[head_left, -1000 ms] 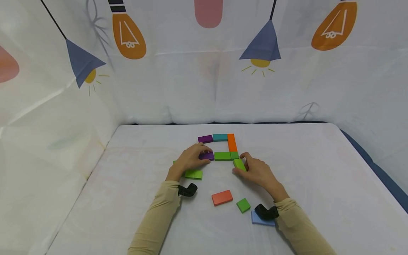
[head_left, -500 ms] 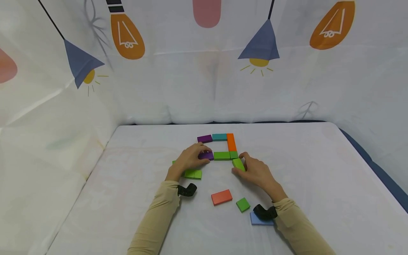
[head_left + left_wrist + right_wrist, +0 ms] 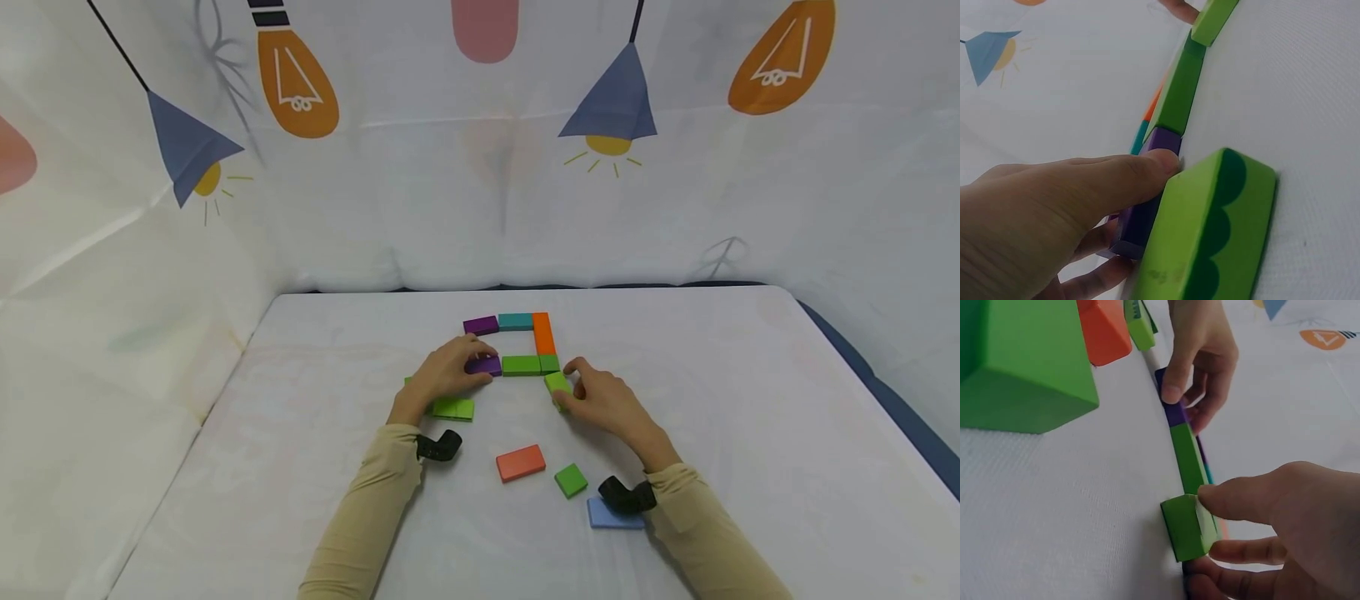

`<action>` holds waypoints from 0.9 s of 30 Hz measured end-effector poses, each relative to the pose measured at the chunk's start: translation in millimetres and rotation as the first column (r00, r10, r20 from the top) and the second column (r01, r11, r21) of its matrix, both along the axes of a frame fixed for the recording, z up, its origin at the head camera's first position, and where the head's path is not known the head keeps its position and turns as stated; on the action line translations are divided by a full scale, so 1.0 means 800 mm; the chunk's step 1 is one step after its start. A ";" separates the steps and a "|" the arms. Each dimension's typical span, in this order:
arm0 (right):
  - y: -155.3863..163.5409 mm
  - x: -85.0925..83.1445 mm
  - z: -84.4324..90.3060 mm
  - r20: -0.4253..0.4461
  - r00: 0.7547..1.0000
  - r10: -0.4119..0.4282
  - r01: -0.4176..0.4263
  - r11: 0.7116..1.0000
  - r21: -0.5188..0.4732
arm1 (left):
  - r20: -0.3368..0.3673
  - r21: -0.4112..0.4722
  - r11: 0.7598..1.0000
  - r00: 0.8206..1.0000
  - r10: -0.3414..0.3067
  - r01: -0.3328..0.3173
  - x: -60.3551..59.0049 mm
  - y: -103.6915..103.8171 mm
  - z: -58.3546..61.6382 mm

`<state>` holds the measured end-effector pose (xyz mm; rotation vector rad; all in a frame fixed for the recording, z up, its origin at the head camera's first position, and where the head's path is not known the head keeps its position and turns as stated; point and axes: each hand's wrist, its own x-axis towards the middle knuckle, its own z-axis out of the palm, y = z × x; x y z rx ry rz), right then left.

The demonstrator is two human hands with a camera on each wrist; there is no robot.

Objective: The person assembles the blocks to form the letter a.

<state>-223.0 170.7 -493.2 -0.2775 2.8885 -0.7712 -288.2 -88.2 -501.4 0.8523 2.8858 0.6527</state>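
A blue block (image 3: pixel 615 513) lies on the white table (image 3: pixel 720 408). Beyond it, the right hand (image 3: pixel 611 407) pinches the slanted light-green block (image 3: pixel 556 382), just beside the small green block (image 3: pixel 549 363); apparently it is being positioned, calling for gentle alignment. Farther off, the left hand (image 3: pixel 448 367) grips the near purple block (image 3: pixel 483 367).
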 end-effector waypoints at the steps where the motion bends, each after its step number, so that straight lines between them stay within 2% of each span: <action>1: 0.001 0.000 0.000 0.003 1.000 0.000 0.000 1.000 -0.005 | 0.000 0.002 1.000 1.000 -0.001 0.001 0.000 0.000 0.000; 13: 0.000 0.000 0.000 -0.031 1.000 -0.003 0.003 1.000 -0.009 | -0.026 0.017 0.999 0.999 -0.029 0.029 0.002 0.000 0.002; 27: -0.004 0.001 -0.001 -0.031 0.999 -0.015 0.014 1.000 -0.008 | -0.028 0.005 1.000 0.999 -0.023 0.023 0.002 0.001 0.002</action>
